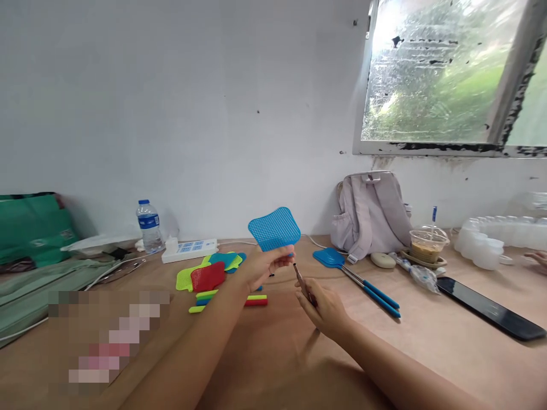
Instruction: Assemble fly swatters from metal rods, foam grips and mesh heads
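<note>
A blue mesh fly swatter head (276, 228) stands raised in front of the wall, gripped near its base by my left hand (267, 267). My right hand (325, 307) is closed around a slim metal rod (299, 276). The rod's dark upper tip points at the base of the blue head, with a small gap showing between them. Left of my hands lie loose swatter heads, among them a red one (208, 277) and a yellow-green one (183, 279). Several coloured handle tubes, such as a red tube (256, 302), lie partly behind my left forearm.
Blue fly swatters (329, 257) with metal shafts lie to the right. Beyond are a backpack (376, 210), a drink cup (428, 242), a black slab (491, 307) and white bottles (487, 250). A water bottle (149, 228) and power strip (192, 250) stand back left. Another person's hand (538, 256) shows far right.
</note>
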`<state>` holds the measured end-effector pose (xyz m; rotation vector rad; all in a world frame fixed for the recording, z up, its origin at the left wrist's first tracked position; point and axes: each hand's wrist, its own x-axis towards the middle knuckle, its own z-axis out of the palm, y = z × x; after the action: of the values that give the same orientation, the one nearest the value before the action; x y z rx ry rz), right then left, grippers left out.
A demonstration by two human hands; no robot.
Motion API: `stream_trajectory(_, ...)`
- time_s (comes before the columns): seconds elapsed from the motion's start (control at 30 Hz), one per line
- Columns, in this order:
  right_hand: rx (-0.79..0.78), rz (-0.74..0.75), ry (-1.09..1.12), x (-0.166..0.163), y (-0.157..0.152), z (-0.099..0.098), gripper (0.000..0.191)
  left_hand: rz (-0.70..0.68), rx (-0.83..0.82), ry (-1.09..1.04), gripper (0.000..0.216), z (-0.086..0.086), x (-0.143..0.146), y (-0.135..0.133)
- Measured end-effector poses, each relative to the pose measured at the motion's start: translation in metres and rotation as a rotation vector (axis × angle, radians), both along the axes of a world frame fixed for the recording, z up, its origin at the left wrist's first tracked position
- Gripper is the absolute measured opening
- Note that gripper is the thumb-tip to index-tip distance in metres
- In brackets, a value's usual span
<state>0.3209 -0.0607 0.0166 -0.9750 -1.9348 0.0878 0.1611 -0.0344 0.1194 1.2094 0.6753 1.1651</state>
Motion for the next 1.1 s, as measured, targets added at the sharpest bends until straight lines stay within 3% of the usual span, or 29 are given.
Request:
stream_trajectory(0.23, -0.082, 0.007, 0.007, -0.002, 0.003, -0.002, 0.016, -0.032, 0.204, 0.188, 0.025, 0.005, -0.005, -0.003)
stream_trajectory(0.53, -0.164, 0.025, 0.014, -0.003, 0.002, -0.001, 0.017, 0.041, 0.206, 0.308, 0.024, 0.007, -0.008, -0.008)
stream_trajectory(0.73, -0.154, 0.028, 0.001, -0.003, 0.001, 0.000, 0.017, 0.040, 0.129, 0.166, 0.025, 0.008, -0.001, -0.011)
stream_trajectory(1.1, -0.196, 0.081, 0.072, -0.004, 0.003, -0.005, 0.020, 0.026, 0.131, 0.216, 0.026, 0.005, 0.003, -0.013)
